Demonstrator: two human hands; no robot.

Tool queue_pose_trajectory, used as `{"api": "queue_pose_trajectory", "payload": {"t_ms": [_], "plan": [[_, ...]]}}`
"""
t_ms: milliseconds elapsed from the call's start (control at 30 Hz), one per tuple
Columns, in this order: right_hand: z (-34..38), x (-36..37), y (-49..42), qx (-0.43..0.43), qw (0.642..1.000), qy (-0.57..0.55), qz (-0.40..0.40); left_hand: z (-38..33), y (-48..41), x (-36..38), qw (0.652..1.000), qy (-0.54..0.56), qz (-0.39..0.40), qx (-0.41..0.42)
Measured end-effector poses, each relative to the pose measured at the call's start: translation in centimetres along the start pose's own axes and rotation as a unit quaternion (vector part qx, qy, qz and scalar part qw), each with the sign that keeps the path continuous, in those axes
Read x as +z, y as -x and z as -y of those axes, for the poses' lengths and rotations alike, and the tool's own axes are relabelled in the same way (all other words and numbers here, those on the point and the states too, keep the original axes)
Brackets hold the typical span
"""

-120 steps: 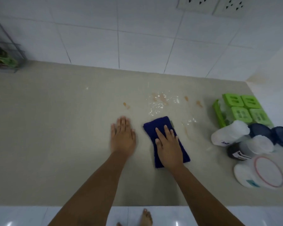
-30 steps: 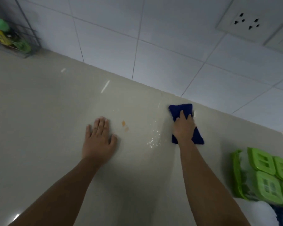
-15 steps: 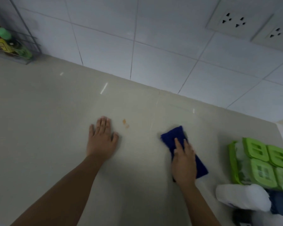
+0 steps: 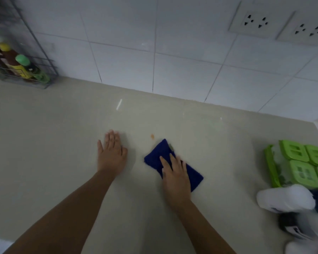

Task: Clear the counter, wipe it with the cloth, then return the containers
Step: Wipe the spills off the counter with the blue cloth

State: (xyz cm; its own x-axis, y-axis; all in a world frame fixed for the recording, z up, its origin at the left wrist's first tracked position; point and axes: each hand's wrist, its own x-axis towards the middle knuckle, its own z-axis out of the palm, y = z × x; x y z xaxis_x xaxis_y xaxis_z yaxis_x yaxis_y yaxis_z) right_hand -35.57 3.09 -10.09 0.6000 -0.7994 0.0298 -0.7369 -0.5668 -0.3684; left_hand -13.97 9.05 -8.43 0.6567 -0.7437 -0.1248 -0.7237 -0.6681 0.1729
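A folded dark blue cloth [image 4: 158,154] lies on the beige counter [image 4: 53,143], and my right hand [image 4: 175,177] presses flat on its near half. My left hand [image 4: 111,153] rests palm down on the bare counter to the left, fingers spread, holding nothing. A small orange stain [image 4: 152,136] sits just beyond the cloth's far corner. At the right edge stand the containers: a green-lidded set [image 4: 305,165] in a green holder, a white jar on its side [image 4: 285,198], and a dark jar [image 4: 288,222].
A wire rack [image 4: 35,70] with several sauce bottles stands at the back left against the tiled wall. Two wall sockets [image 4: 255,21] sit high on the right. The counter's front edge runs along the bottom left.
My right hand has dragged the cloth from the back wall toward me and then leftward near the orange stain. The white crumbs are gone from the counter. My left hand stayed planted.
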Motion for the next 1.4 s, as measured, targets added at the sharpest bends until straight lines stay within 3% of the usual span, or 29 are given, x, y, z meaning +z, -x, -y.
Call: {"api": "queue_pose_trajectory", "payload": {"t_ms": [133,300,467,633,733,900,967,1033,1233,1300,1400], "plan": [[-4.2,-1.2,3.6,0.07,0.997,0.021,0.0,3.0,-0.5,-0.3,1.0,-0.023,-0.009,0.015],[-4.1,-1.7,-2.4,0.179,0.982,0.04,-0.049,6.8,-0.2,-0.3,1.0,-0.025,-0.006,0.0],[3.5,1.4,-9.9,0.106,0.994,0.012,-0.013,8.0,0.0,0.6,1.0,0.009,-0.002,-0.004],[6.8,2.2,-5.2,-0.039,0.999,0.002,0.018,8.2,0.0,0.7,1.0,0.016,0.002,-0.004],[4.1,1.2,-5.7,-0.018,1.0,0.007,0.015,8.3,0.0,0.7,1.0,0.015,0.001,0.0],[3.7,1.1,-14.1,0.136,0.989,0.051,-0.003,8.1,-0.1,0.7,1.0,0.018,-0.005,0.006],[5.8,2.2,-16.9,0.148,0.988,0.045,0.004,8.1,-0.1,0.8,1.0,0.021,-0.008,0.007],[8.7,3.4,-18.1,0.106,0.993,0.047,0.017,8.2,-0.1,0.9,1.0,0.024,-0.009,0.009],[11.0,3.9,-8.0,-0.033,0.998,0.003,0.059,8.4,0.2,0.3,0.999,0.028,0.009,0.03],[8.6,2.6,-1.3,-0.025,0.998,-0.006,0.064,8.5,0.4,0.1,0.999,0.019,0.02,0.039],[3.5,0.5,7.1,0.068,0.997,0.012,0.035,8.2,0.7,-0.1,0.999,0.02,0.026,0.041]]}}
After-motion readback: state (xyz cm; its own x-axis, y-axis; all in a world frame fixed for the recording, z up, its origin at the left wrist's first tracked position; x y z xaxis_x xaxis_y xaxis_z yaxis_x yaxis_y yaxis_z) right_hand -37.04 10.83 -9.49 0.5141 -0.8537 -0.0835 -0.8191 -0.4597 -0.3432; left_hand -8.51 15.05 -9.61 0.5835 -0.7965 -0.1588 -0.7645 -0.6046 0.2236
